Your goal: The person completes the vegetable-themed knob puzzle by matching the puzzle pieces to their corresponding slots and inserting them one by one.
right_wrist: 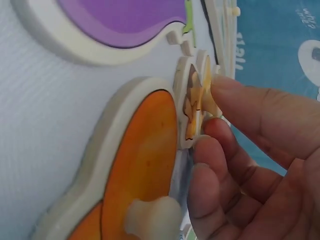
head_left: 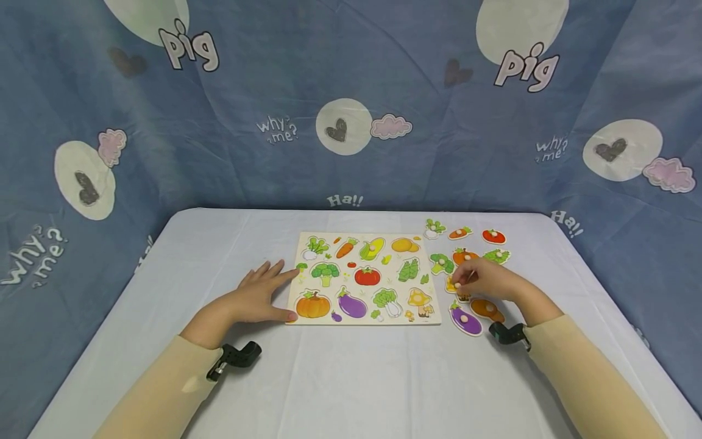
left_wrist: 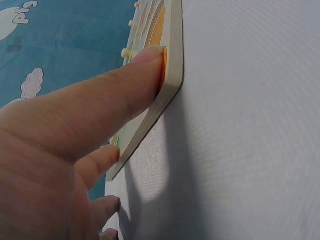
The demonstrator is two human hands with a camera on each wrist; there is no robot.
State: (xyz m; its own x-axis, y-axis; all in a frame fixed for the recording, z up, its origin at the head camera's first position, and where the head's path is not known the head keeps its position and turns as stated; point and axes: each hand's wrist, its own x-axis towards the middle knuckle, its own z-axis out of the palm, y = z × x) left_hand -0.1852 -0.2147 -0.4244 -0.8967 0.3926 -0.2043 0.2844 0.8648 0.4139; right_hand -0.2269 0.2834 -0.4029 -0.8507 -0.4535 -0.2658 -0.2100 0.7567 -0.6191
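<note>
My left hand (head_left: 258, 296) rests at the left side of a wooden vegetable puzzle board (head_left: 388, 277), fingers spread and fairly straight. Its thumb (left_wrist: 142, 65) presses the near left corner, and a fingertip touches the side higher up. To the right of the board, my right hand (head_left: 488, 280) pinches a mushroom puzzle piece (right_wrist: 192, 102) between thumb and fingers. Its fingers partly cover the piece. Close below lie a potato piece (head_left: 486, 310) with a knob and an eggplant piece (head_left: 465, 319).
Other knobbed pieces lie right of the board: a broccoli (head_left: 441, 263), a pumpkin (head_left: 464, 255), a leafy green piece (head_left: 496, 256), a turnip (head_left: 434, 228), a carrot (head_left: 459, 233) and a tomato (head_left: 493, 236). A white cloth (head_left: 351, 384) covers the table; a blue printed curtain (head_left: 230, 152) hangs behind.
</note>
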